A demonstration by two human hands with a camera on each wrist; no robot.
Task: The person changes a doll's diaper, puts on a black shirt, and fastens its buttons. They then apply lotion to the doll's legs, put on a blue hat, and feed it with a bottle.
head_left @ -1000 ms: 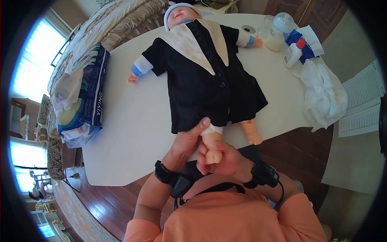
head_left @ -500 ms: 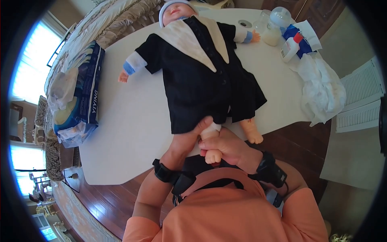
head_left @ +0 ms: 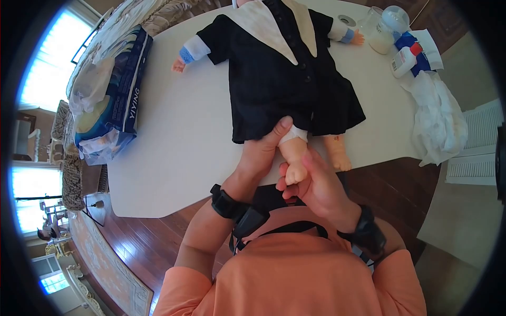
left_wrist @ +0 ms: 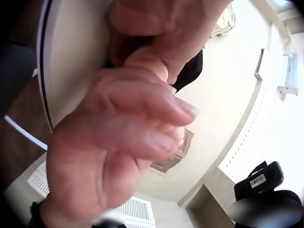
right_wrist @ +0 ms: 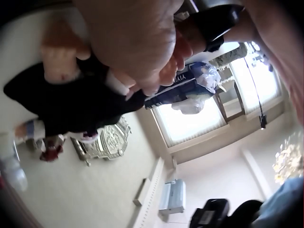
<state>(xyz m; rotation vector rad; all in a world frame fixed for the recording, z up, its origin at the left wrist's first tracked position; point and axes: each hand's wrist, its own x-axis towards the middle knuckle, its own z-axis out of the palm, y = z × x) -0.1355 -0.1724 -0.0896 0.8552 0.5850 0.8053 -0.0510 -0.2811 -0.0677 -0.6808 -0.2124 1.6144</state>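
A baby doll in a black outfit point(head_left: 274, 89) with a wide cream collar lies on its back, its head mostly cut off by the head view's top edge. My left hand point(head_left: 262, 152) grips the doll's leg point(head_left: 293, 149) just under the hem, thumb on top by a white cuff. The right hand point(head_left: 328, 188) holds the same leg's foot, with its thumb along the near side and fingers curled beneath. In the left wrist view, the right hand's fingers point(left_wrist: 142, 137) wrap across the foot. The doll's other bare foot point(head_left: 338, 158) lies beside it.
On the white table point(head_left: 174, 121), a blue YIYING pack point(head_left: 126, 95) stands at the left edge. Towards the far right are a baby bottle point(head_left: 382, 39), a red-capped white bottle point(head_left: 404, 61) and crumpled white plastic point(head_left: 437, 118). The table's near edge runs just under the hands.
The right hand has shifted from round the ankle to the side of the foot, its thumb now pointing up the leg. The left hand keeps its hold. The head view has tilted down.
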